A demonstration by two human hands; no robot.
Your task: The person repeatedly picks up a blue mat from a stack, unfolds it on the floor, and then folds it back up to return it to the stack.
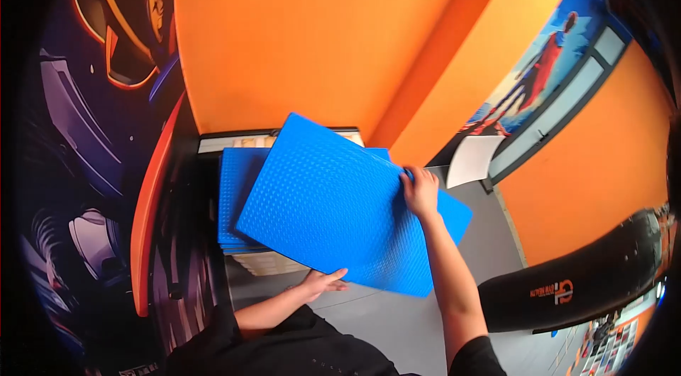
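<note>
A large blue textured mat [333,206] hangs tilted in front of me, held by both hands. My left hand [323,285] grips its lower edge, the thumb lying along the near face and the other fingers partly hidden under it. At the upper right edge, my right hand [422,190] is closed over the border, with the fingertips curled round it. The mat bends slightly near its lower right. Behind and below it, a stack of similar blue mats [237,184] shows at the left, resting on a pale base [266,263].
Orange walls [298,35] meet behind the stack, and a dark mural [92,163] covers the left wall. On the right lies a black punching bag [567,280] across my view. A white panel [474,160] leans near the door [546,128]. The floor [376,319] is grey.
</note>
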